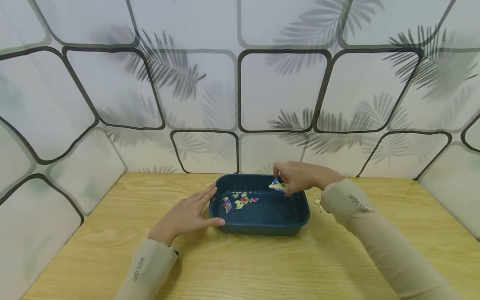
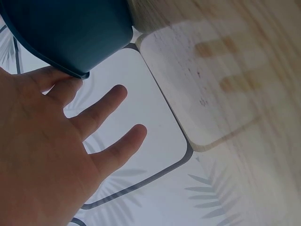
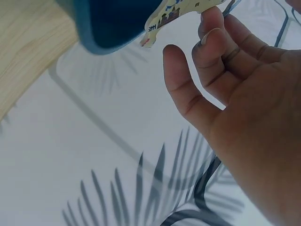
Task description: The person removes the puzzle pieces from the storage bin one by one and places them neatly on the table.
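Note:
A dark blue rectangular tub point(image 1: 258, 229) stands on the wooden table. Over its back right corner, my right hand point(image 1: 300, 177) pinches a flat printed cut-out piece point(image 1: 276, 185), cream with blue marks. In the right wrist view that cut-out point(image 3: 176, 13) shows small dark building-like print, held at the fingertips above the tub's rim. My left hand point(image 1: 187, 214) rests at the tub's left end, thumb along the front rim. Its other fingers are straight and spread in the left wrist view, some touching the rim. Several small colourful cut-outs point(image 1: 227, 205) lie on the tub's floor, toward the left.
Just right of the tub, another small pale piece point(image 1: 318, 203) lies on the table point(image 1: 240, 271), partly hidden by the right sleeve point(image 1: 360, 212). A patterned fabric wall point(image 1: 210, 152) rises behind the table and along both sides.

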Motion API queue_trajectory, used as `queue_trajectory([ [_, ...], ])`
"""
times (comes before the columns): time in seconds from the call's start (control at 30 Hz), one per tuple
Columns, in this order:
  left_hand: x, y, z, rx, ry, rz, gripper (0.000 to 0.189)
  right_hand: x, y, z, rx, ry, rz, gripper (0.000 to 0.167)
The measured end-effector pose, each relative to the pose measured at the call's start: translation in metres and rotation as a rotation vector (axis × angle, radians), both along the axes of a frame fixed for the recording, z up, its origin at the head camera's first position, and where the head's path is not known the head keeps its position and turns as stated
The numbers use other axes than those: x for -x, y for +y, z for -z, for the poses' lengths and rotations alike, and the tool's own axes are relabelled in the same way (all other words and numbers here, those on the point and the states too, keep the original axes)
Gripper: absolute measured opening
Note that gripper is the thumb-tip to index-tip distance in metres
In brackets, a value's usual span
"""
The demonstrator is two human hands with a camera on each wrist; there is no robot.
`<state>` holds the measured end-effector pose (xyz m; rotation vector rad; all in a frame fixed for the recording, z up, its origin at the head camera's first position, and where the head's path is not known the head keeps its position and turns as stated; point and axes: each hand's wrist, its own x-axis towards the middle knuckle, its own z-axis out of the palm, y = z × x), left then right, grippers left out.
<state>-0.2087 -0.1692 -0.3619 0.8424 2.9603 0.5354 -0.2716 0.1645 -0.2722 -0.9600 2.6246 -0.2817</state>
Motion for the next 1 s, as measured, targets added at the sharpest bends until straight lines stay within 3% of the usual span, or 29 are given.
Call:
queue_trajectory([
  [0.4, 0.001, 0.000, 0.003, 0.009, -0.007, -0.001, 0.099, -0.005, 0.032, 0.002, 0.057, -0.004, 0.054, 0.039],
  [1.0, 0.002, 0.001, 0.004, 0.003, 0.002, 0.001, 0.100, -0.001, 0.083, 0.024, 0.166, 0.034, 0.092, 0.041],
])
